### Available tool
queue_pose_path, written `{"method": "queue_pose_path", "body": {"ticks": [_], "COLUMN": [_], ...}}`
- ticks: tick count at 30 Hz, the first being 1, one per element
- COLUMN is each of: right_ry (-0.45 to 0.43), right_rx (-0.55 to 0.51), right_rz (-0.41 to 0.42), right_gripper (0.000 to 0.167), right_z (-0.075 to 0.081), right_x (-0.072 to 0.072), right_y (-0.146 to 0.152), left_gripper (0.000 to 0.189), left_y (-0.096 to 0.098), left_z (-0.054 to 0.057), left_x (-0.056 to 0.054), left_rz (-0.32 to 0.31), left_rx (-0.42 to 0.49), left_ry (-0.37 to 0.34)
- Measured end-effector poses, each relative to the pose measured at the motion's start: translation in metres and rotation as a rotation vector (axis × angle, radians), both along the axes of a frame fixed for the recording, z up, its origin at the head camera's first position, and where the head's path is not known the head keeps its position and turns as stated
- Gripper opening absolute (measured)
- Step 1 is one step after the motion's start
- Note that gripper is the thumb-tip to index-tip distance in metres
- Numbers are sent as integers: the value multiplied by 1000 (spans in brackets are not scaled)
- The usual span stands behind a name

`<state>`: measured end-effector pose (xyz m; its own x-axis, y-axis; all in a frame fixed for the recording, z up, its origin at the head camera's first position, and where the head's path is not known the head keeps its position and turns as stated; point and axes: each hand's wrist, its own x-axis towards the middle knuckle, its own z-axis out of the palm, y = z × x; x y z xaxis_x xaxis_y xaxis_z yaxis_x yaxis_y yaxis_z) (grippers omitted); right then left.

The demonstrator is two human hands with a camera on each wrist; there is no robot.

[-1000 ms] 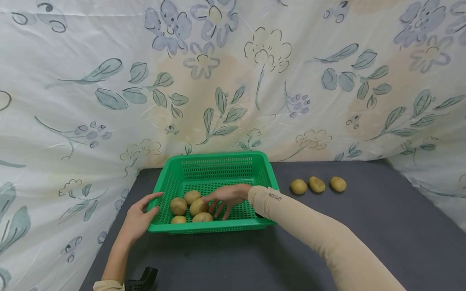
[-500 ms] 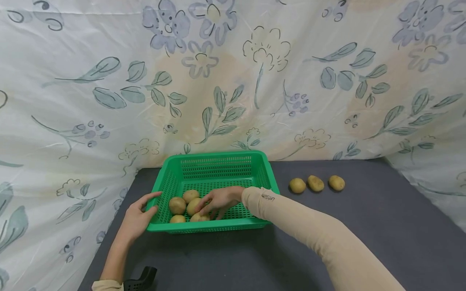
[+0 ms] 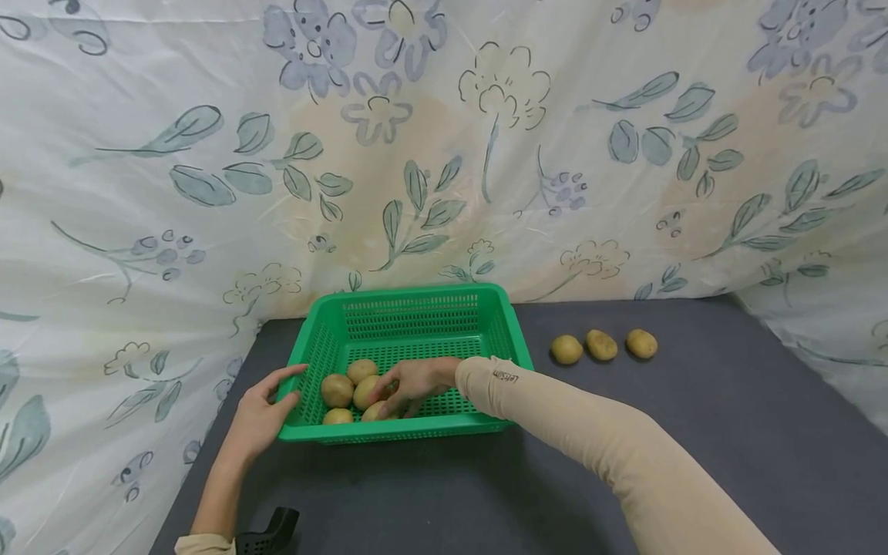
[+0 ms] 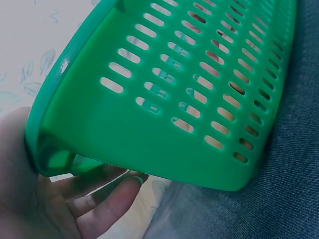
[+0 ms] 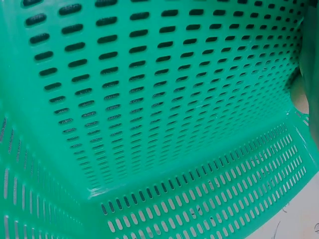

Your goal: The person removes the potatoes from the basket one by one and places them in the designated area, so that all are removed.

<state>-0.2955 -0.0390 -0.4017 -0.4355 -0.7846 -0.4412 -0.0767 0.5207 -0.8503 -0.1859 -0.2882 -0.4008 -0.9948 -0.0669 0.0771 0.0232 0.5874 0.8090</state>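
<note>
Left hand [image 3: 258, 418] grips left edge of green plastic basket [image 3: 444, 425]; right hand [image 3: 416, 379], grip unclear, touches oval yellow potato [image 3: 371, 415], likely firm, best held mid-length.

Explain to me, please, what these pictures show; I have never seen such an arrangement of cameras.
No machine here: a person works with two bare hands. The wide view comes from a camera on the head, looking forward and down. The other two come from cameras on the wrists: the left shows the outside of a green basket, the right its inside. The basket stands on a dark table. Five potatoes are visible in it; three more potatoes lie in a row to its right. The left hand grips the basket's left end. The right hand is inside, its fingers at one potato; whether they grip it, I cannot tell.
</note>
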Motion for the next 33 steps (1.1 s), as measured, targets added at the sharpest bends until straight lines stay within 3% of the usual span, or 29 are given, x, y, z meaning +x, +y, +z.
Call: {"method": "queue_pose_path", "body": {"ticks": [17,33], "right_ry": [-9,-63], "right_rx": [-4,-87], "right_rz": [-11,-63], "right_gripper": [38,37], "right_z": [1,27], "right_x": [0,-11], "right_y": [2,30], "left_gripper": [42,43], "left_y": [0,-1], "left_z": [0,-1], "left_x": [1,4], "left_rz": [-7,-33], "left_rx": [16,-29], "left_ry": [12,24]}}
